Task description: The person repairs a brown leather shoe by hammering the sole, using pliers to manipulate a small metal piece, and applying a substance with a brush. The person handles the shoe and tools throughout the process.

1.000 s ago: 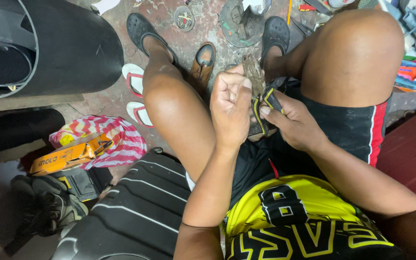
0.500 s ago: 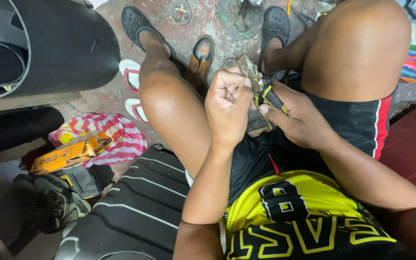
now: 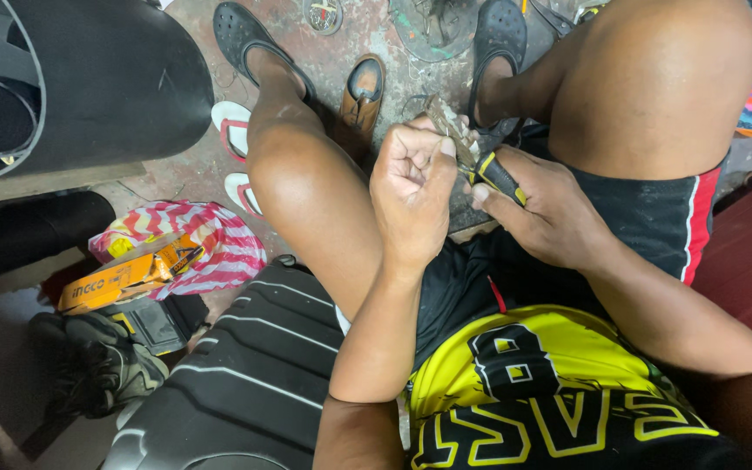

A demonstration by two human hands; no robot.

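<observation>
I sit with my knees apart and both hands meet between them. My left hand (image 3: 411,187) is closed in a fist around the lower end of a worn brown strip (image 3: 442,120), which sticks up out of the fist. My right hand (image 3: 543,213) grips a tool with a black and yellow handle (image 3: 498,176). The tool's tip points at the strip and is hidden behind my left thumb. Both hands touch at the strip, above the floor between my feet in black clogs (image 3: 496,35).
A brown shoe (image 3: 362,94) and white-and-red flip-flops (image 3: 233,130) lie on the stained floor by my left leg. A red-striped bag (image 3: 219,239) with an orange tool pack (image 3: 124,280), dark gloves (image 3: 102,370), a black ribbed rubber piece (image 3: 237,383) and a big black roll (image 3: 97,78) fill the left.
My hands have stayed together on the strip, which now stands more upright out of my left fist. The tool handle has tilted a little. The view has shifted slightly.
</observation>
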